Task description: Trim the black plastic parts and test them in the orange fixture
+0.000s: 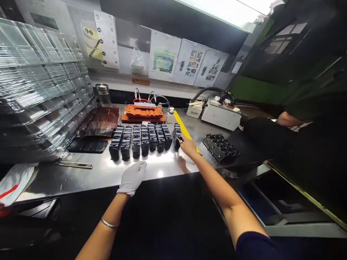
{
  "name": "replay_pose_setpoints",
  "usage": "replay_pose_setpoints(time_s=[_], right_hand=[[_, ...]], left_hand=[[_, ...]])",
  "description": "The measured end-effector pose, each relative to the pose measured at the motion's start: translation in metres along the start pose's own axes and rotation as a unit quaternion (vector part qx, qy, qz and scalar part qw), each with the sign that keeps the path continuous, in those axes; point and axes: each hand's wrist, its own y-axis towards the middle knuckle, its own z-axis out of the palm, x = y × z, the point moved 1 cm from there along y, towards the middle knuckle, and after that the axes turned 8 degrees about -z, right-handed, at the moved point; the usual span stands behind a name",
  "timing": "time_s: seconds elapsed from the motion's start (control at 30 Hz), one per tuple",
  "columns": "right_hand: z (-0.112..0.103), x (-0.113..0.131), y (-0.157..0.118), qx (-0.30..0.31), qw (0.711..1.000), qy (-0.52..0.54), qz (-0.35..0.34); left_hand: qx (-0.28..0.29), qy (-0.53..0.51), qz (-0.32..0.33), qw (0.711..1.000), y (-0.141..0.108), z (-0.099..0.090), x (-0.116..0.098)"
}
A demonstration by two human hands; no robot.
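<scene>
On the metal worktop, just right of a row of seven black parts (144,140), one more black part (177,131) stands upright, a narrow gap between it and the row. The bare right hand (187,145) reaches to this part from the near right, its fingertips at the near end; whether they pinch it or only touch it, I cannot tell. The part extends away from the fingers, toward the yellow strip (184,126) and the small bottle (170,115). The left hand (133,177), in a white glove, is at the near edge of the worktop (159,171), just in front of the row, its fingers curled and thumb near the forefinger; whether they meet is unclear. Behind the row sits an orange fixture (143,113). A black cluster of parts (221,147) lies farther right, apart from the right hand, and clear trays (46,83) are stacked at the left.
</scene>
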Motion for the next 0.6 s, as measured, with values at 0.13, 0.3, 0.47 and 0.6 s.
replay_pose_setpoints(time_s=[0.13, 0.3, 0.47, 0.6], right_hand=[[0.004, 0.006, 0.025, 0.028, 0.999, 0.027, -0.033], [-0.006, -0.011, 0.031, 0.056, 0.992, 0.078, -0.076], [-0.002, -0.009, 0.046, 0.066, 0.988, 0.117, -0.08], [-0.005, -0.003, 0.045, 0.067, 0.986, 0.125, -0.089]], left_hand=[[-0.006, 0.03, 0.0, 1.0, 0.0, -0.001, 0.0], [-0.018, 0.059, -0.003, 0.998, -0.001, 0.003, -0.005], [-0.046, 0.114, -0.001, 0.992, -0.004, 0.01, -0.018], [-0.053, 0.113, 0.015, 0.992, -0.004, 0.014, -0.019]])
